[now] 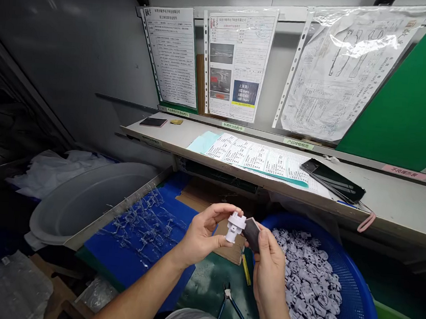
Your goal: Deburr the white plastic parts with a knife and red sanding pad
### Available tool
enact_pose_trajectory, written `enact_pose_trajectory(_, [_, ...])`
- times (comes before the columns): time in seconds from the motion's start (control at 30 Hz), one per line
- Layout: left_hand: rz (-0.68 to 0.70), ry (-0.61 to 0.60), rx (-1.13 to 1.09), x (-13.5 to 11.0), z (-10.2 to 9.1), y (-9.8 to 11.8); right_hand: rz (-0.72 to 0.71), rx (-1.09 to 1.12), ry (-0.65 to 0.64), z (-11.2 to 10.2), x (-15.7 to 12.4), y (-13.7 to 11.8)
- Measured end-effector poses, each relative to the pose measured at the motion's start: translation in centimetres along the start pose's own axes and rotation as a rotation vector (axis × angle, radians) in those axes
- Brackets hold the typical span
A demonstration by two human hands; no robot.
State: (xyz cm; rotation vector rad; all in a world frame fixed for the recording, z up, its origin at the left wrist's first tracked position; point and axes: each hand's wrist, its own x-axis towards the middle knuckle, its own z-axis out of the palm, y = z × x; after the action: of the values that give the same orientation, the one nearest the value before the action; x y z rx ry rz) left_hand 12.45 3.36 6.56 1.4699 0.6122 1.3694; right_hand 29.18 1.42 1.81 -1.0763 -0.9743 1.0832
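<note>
My left hand (202, 236) pinches a small white plastic part (234, 227) between thumb and fingers, held up above the green mat. My right hand (268, 266) grips a dark grey block (253, 233) and presses its edge against the side of the white part. Just right of my hands stands a blue basket (356, 308) filled with several more white plastic parts (308, 282). Clear plastic sprue pieces (145, 223) lie spread on a blue sheet (123, 263) to the left.
A grey tub (80, 203) sits at the left. Blue-handled pliers (229, 301) and a yellow tool (245, 269) lie on the green mat below my hands. The shelf (397, 203) behind carries papers, two phones (332, 179) and a pink band; instruction sheets hang above.
</note>
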Motion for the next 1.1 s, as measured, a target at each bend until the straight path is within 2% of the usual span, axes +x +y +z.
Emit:
enact_pose_trajectory(0.1, [0.024,0.035,0.065,-0.2,-0.2,-0.3,-0.099,-0.058,0.043,0.0,-0.9,-0.5])
enact_pose_trajectory(0.27, [0.061,0.024,0.158,-0.2,-0.5,-0.3,-0.371,-0.285,0.082,-0.2,-2.1,-2.4])
enact_pose_trajectory(0.4, [0.055,0.025,0.090,-0.3,-0.3,-0.2,-0.577,-0.433,0.089,0.0,-2.3,-2.6])
enact_pose_trajectory(0.6, [0.056,0.020,0.031,-0.3,-0.1,-0.3,-0.791,-0.588,0.083,0.4,-2.4,-2.5])
enact_pose_trajectory(0.77, [0.003,0.036,-0.100,-0.3,0.1,-0.4,-0.972,-0.656,0.005,1.2,-2.0,-1.9])
enact_pose_trajectory(0.8, [-0.018,0.053,-0.152,-0.4,0.2,-0.4,-0.973,-0.660,0.001,1.3,-1.8,-1.4])
enact_pose_trajectory(0.87, [-0.062,0.105,-0.263,-0.5,0.2,-0.2,-0.882,-0.680,0.003,1.3,-1.5,0.0])
enact_pose_trajectory(1.0, [-0.109,0.164,-0.378,-0.5,-0.1,0.2,-0.470,-0.589,-0.057,0.7,-1.0,2.8])
enact_pose_trajectory(1.1, [-0.138,0.152,-0.394,-0.4,-0.1,0.0,-0.262,-0.384,-0.044,0.5,-1.1,2.8])
